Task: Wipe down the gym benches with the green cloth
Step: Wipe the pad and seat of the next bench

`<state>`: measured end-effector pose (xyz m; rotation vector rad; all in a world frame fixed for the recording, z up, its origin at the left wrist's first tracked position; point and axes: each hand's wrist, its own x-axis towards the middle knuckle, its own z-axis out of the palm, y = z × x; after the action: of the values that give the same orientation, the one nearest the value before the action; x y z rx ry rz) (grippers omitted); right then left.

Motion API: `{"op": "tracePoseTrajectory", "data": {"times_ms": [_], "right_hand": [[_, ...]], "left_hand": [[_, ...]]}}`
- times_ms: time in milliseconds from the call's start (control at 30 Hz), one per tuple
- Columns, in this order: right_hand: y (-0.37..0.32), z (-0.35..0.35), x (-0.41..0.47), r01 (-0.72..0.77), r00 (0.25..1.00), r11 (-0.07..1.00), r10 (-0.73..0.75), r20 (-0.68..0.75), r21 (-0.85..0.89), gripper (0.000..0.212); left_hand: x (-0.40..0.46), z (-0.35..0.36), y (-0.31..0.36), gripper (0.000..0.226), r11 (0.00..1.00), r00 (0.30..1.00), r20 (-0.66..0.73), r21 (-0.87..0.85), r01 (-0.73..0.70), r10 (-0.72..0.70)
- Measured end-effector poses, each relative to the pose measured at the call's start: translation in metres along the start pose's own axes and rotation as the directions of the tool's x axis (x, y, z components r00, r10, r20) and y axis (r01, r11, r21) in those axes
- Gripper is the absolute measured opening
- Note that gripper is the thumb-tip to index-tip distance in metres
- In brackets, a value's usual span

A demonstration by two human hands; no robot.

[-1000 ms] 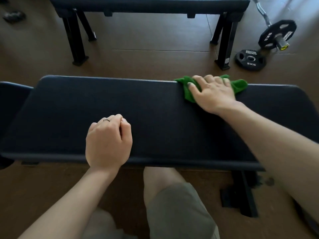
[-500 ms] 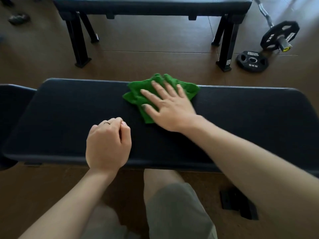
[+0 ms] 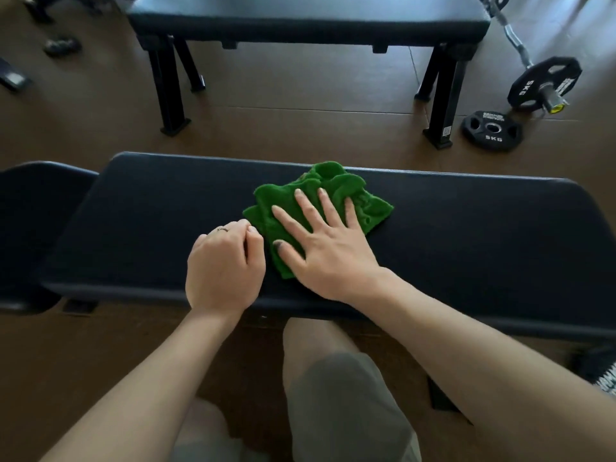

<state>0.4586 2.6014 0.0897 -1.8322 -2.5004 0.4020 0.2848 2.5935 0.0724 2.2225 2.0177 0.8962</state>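
Kneeling at the near tabletop (image 3: 466, 248), left hand (image 3: 223, 265) curled into a loose fist on the black pad, holding nothing. Beside it, right hand (image 3: 330, 248) pressed flat, fingers (image 3: 308, 206) spread wide over the crumpled green cloth (image 3: 363, 201), which lies beneath palm and fingers near the pad's middle. Beyond, a second bench (image 3: 306, 18); loose weight plate (image 3: 491, 130) and loaded curl bar (image 3: 540, 81) on the brown floor (image 3: 300, 128).

Weight plate (image 3: 491, 130) flat on floor (image 3: 300, 128), beside loaded barbell (image 3: 533, 81).
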Motion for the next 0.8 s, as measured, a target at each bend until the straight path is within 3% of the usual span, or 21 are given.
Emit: {"op": "tracePoseTrajectory", "data": {"times_ms": [133,233,333,600,700,800], "right_hand": [[0.025,-0.005,-0.067,0.067,0.994,0.996,-0.061,0.09,-0.056,0.06],[0.022,-0.007,-0.078,0.073,0.988,0.992,-0.057,0.144,-0.104,0.063],[0.008,-0.007,-0.049,0.081,0.989,0.992,-0.068,0.129,-0.098,0.062],[-0.046,0.001,0.057,0.012,0.997,0.998,-0.008,0.082,-0.055,0.065],[-0.05,0.01,0.005,0.131,0.991,0.991,-0.129,0.036,-0.037,0.064],[-0.04,0.019,-0.042,0.251,0.968,0.96,-0.251,0.015,-0.125,0.065]], "left_hand": [[0.003,-0.021,-0.018,0.035,0.991,1.0,-0.016,-0.129,-0.018,0.016],[0.016,-0.043,-0.063,0.035,0.999,0.996,-0.075,0.011,0.044,-0.043],[0.026,-0.042,-0.087,0.038,0.98,0.978,-0.064,0.019,0.199,-0.198],[0.024,-0.037,-0.095,0.04,0.973,0.971,-0.077,-0.045,0.224,-0.227],[0.02,-0.038,-0.093,0.04,0.98,0.975,-0.098,-0.03,0.198,-0.2],[0.019,-0.037,-0.092,0.039,0.983,0.977,-0.112,-0.019,0.18,-0.181]]}}
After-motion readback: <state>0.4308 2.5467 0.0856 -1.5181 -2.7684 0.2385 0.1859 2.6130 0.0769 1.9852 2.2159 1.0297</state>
